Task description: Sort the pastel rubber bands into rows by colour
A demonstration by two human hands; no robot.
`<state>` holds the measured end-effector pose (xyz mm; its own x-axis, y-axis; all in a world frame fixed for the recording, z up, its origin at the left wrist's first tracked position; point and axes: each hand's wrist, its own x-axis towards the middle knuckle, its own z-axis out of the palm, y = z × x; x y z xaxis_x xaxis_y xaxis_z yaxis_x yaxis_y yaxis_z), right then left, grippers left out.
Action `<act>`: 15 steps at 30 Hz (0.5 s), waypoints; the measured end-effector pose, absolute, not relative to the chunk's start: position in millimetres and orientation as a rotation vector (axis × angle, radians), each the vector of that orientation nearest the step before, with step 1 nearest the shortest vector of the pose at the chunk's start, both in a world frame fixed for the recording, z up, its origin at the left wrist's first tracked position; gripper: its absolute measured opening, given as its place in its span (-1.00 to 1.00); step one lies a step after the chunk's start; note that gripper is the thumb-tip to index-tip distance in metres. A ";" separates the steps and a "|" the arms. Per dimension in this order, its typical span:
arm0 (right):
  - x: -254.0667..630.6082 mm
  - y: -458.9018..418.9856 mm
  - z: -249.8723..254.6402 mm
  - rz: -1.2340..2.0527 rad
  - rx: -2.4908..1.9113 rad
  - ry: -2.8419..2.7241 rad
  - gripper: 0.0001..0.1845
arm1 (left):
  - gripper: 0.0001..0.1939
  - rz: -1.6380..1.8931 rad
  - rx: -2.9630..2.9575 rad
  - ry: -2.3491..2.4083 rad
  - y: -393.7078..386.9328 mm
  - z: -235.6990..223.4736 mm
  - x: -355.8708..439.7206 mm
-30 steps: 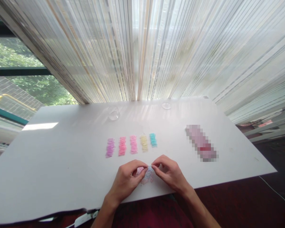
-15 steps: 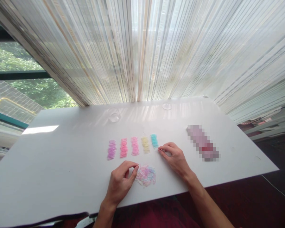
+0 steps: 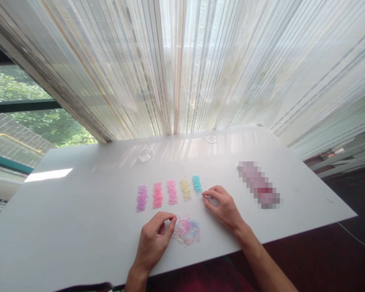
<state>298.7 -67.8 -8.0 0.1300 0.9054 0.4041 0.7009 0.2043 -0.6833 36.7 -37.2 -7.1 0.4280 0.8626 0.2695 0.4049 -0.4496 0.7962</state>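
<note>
Thumb and forefinger of my left hand (image 3: 155, 235) are pinched together at the left edge of a loose mixed pile (image 3: 187, 231) of thin pastel pieces, perhaps small elastic bands. Whatever is in that pinch is too small to make out. My right hand (image 3: 223, 207) is closed in a pinch at the lower end of a turquoise column (image 3: 196, 184); what its fingertips hold is also unclear. Left of it, more of the thin pieces lie in columns: yellow (image 3: 185, 190), light pink (image 3: 172, 192), deeper pink (image 3: 157, 195) and purple (image 3: 142, 198).
Two clear, round, shallow objects (image 3: 145, 155) lie toward the back of the white table (image 3: 79, 202). A long purplish, pixelated item (image 3: 258, 184) rests at the right. Striped string curtains (image 3: 176, 73) hang behind the table, and a window (image 3: 33, 105) is at the left.
The view has tilted slightly, so the table and columns sit a little lower in the picture. Both hands keep nearly the same pinched poses and places.
</note>
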 end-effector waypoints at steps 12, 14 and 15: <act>294.5 -67.7 -11.5 0.184 -1.531 -1.726 -0.81 | -0.86 0.912 2.065 1.118 -36.1 -4.8 39.3; 295.0 -67.9 -11.7 0.190 -1.517 -1.720 -0.82 | -0.85 0.882 2.075 1.124 -35.2 -4.1 38.3; 295.5 -68.1 -11.8 0.198 -1.509 -1.714 -0.82 | -0.84 0.854 2.081 1.125 -34.6 -2.9 37.6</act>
